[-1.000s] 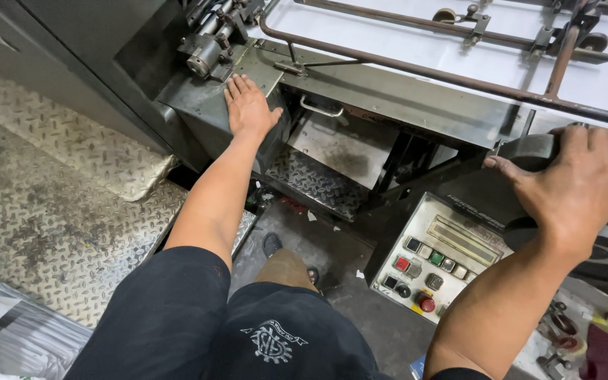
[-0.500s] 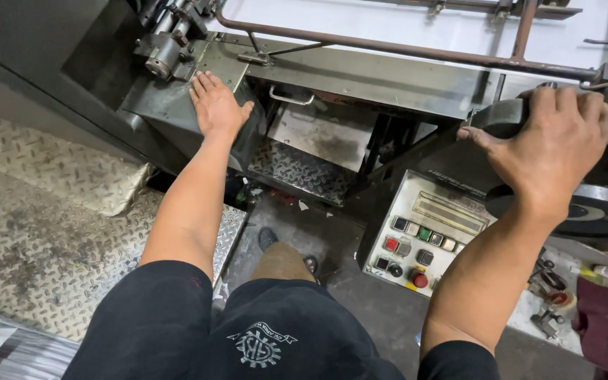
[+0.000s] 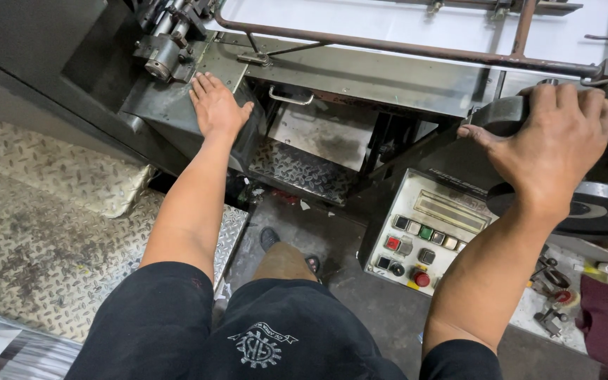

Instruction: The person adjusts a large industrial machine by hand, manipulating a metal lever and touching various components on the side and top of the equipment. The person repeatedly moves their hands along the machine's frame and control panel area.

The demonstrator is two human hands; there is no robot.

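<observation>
Both hands have kept their places since the earlier frames. Nearest, the control panel (image 3: 423, 236) shows red, green and grey buttons. Above it, the right hand (image 3: 554, 144) curls over a dark handwheel (image 3: 504, 112). Far left of the panel, the left hand (image 3: 216, 109) lies flat, fingers spread, on the grey metal ledge (image 3: 160, 105).

floor: diamond-tread steel plate (image 3: 43, 232) | dark stained concrete (image 3: 367, 309) beside | light: even, bright
</observation>
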